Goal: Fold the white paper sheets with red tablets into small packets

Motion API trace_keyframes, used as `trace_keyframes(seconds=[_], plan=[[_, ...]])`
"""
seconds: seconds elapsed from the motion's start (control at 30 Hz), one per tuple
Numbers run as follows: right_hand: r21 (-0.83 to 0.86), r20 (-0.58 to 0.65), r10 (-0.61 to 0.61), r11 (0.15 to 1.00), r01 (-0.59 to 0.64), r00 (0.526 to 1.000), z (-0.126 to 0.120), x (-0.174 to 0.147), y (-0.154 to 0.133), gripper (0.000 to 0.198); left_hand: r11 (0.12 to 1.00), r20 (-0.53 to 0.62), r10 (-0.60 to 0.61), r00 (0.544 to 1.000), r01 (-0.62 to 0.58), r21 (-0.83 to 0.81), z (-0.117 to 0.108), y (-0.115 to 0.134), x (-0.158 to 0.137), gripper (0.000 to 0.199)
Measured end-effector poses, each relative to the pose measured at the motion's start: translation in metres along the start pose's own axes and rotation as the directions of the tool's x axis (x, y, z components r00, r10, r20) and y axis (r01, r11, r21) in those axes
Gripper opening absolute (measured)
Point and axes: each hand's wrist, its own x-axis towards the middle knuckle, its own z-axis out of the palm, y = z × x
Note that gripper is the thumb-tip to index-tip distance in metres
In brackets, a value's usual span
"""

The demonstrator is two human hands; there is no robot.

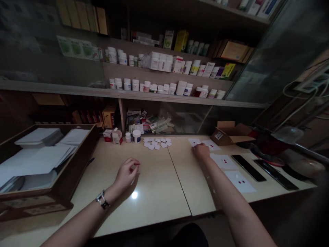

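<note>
My left hand (128, 172) hovers over the left part of the table, its fingers curled in toward the thumb. Whatever lies between those fingertips is hidden. Reaching forward, my right hand (201, 151) has its fingers drawn together at a white paper sheet (194, 141); I cannot make out anything in them. Beside it is another paper (214, 145) with small red and white pills. Closer to me, a paper (218, 164) and a further paper (248, 187) each bear red and white pills. Small folded white paper packets (155, 143) lie in a cluster between my hands.
A wooden tray (77, 164) of white papers stands at left. Behind are a white jar (136, 136), a small bottle (128, 137) and a medicine box (117, 136). At right are an open carton (230, 133) and two black phone-like slabs (248, 167). Shelves hold bottles (161, 61).
</note>
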Motion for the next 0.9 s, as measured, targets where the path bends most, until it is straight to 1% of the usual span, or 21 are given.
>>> trace_keyframes(seconds=[0.17, 0.27, 0.33, 0.4, 0.43, 0.47, 0.5, 0.53, 0.57, 0.6, 0.63, 0.7, 0.77, 0.83, 0.9], plan=[[-0.036, 0.028, -0.074, 0.997, 0.075, 0.997, 0.005, -0.024, -0.013, 0.038, 0.999, 0.011, -0.017, 1.000, 0.016, 0.050, -0.002, 0.001, 0.002, 0.018], [-0.032, 0.033, -0.138, 0.990, 0.139, 0.990, 0.001, -0.048, -0.024, 0.039, 0.988, 0.034, 0.029, 0.999, -0.033, 0.151, -0.004, 0.000, 0.001, 0.022], [-0.001, 0.040, -0.200, 0.980, 0.200, 0.979, -0.003, -0.068, -0.034, 0.039, 0.964, 0.103, 0.076, 0.992, -0.099, 0.248, -0.002, 0.001, -0.001, 0.028], [0.019, 0.017, -0.229, 0.973, 0.229, 0.973, -0.006, -0.088, -0.045, 0.039, 0.929, 0.220, 0.091, 0.971, -0.163, 0.334, 0.004, 0.006, -0.004, 0.043], [0.026, 0.010, -0.248, 0.969, 0.248, 0.969, -0.007, -0.096, -0.050, 0.039, 0.912, 0.289, 0.080, 0.954, -0.187, 0.365, 0.010, 0.009, -0.005, 0.051], [0.032, 0.017, -0.272, 0.962, 0.271, 0.962, -0.008, -0.104, -0.055, 0.039, 0.900, 0.365, 0.062, 0.929, -0.211, 0.382, 0.017, 0.014, -0.004, 0.057], [0.038, 0.016, -0.286, 0.958, 0.286, 0.958, -0.008, -0.110, -0.059, 0.038, 0.891, 0.444, 0.058, 0.894, -0.246, 0.380, 0.027, 0.019, -0.001, 0.059], [0.043, 0.016, -0.291, 0.956, 0.290, 0.957, -0.009, -0.115, -0.062, 0.038, 0.885, 0.525, 0.062, 0.849, -0.290, 0.364, 0.038, 0.025, 0.003, 0.059], [0.047, 0.011, -0.292, 0.955, 0.291, 0.956, -0.009, -0.119, -0.065, 0.037, 0.878, 0.588, 0.075, 0.806, -0.333, 0.344, 0.051, 0.032, 0.011, 0.059], [0.050, -0.001, -0.287, 0.957, 0.287, 0.958, -0.009, -0.122, -0.067, 0.036, 0.868, 0.623, 0.090, 0.777, -0.367, 0.333, 0.065, 0.039, 0.019, 0.057], [0.053, -0.014, -0.278, 0.959, 0.278, 0.960, -0.010, -0.124, -0.068, 0.035, 0.855, 0.637, 0.112, 0.763, -0.400, 0.329, 0.080, 0.047, 0.030, 0.054], [0.064, -0.029, -0.257, 0.964, 0.259, 0.966, -0.011, -0.128, -0.070, 0.034, 0.822, 0.628, 0.175, 0.758, -0.464, 0.331, 0.111, 0.060, 0.051, 0.052], [0.084, -0.013, -0.243, 0.966, 0.244, 0.970, -0.012, -0.132, -0.072, 0.033, 0.799, 0.644, 0.168, 0.746, -0.486, 0.355, 0.137, 0.071, 0.067, 0.053], [0.102, -0.012, -0.256, 0.961, 0.256, 0.967, -0.013, -0.137, -0.072, 0.031, 0.778, 0.663, 0.160, 0.731, -0.506, 0.371, 0.155, 0.077, 0.075, 0.049], [0.105, -0.014, -0.272, 0.956, 0.272, 0.962, -0.013, -0.142, -0.072, 0.029, 0.770, 0.667, 0.168, 0.725, -0.520, 0.371, 0.165, 0.079, 0.076, 0.043]])
